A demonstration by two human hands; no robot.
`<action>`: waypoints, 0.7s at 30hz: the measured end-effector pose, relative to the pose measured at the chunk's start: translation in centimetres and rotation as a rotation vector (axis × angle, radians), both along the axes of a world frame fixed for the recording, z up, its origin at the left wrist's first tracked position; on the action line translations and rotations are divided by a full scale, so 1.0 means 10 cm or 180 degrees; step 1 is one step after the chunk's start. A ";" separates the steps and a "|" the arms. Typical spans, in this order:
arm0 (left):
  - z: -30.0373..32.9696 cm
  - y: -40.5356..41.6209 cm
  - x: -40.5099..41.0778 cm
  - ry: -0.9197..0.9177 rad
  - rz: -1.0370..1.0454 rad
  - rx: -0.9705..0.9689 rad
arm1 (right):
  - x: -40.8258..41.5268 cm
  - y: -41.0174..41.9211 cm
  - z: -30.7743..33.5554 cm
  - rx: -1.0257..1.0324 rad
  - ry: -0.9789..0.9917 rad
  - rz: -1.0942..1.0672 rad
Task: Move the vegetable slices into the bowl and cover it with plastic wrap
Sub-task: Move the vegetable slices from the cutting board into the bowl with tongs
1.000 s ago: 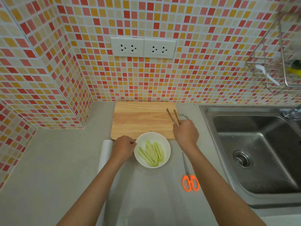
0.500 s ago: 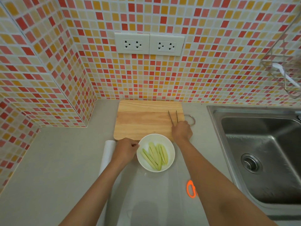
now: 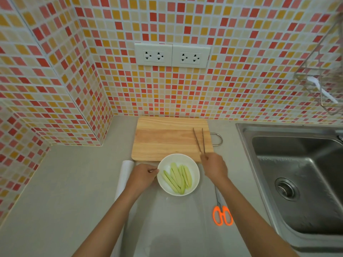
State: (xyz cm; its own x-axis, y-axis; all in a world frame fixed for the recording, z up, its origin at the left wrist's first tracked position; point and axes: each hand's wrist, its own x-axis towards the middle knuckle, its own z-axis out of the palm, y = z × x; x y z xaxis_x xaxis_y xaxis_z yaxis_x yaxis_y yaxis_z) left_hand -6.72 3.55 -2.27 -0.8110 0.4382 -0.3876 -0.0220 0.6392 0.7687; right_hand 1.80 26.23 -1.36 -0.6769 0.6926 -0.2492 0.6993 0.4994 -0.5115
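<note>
A white bowl holds several pale green vegetable slices and stands on the counter just in front of the wooden cutting board. My left hand grips the bowl's left rim between thumb and fingers. A pair of chopsticks lies on the board's right side. My right hand hovers at their near ends, fingers loosely curled. A roll of plastic wrap lies left of my left hand. Its clear sheet is spread over the counter under the bowl.
Orange-handled scissors lie on the counter right of the sheet. A steel sink fills the right side. A wire rack hangs on the tiled wall above it. Wall sockets sit above the board.
My right hand lowered the chopsticks onto the cutting board, then drew back toward me while they stayed lying there. My left hand stayed on the bowl's rim.
</note>
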 end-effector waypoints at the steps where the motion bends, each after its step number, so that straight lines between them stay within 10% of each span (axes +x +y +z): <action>1: 0.01 -0.01 0.03 -0.0072 0.0044 0.0052 | 0.12 -0.06 0.00 -0.0183 -0.0092 0.0071; 21: 0.14 -0.27 0.63 0.0021 0.0118 0.0005 | 0.88 -0.73 0.01 -0.1095 0.0092 -0.0025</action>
State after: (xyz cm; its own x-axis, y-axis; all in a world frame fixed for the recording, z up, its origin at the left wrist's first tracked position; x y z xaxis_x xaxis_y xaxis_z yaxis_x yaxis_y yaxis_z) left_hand -0.47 0.85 -0.90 -0.8292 0.4085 -0.3816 -0.0405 0.6369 0.7699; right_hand 10.57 18.95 -1.31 -0.6820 0.5765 -0.4500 0.6852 0.2888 -0.6686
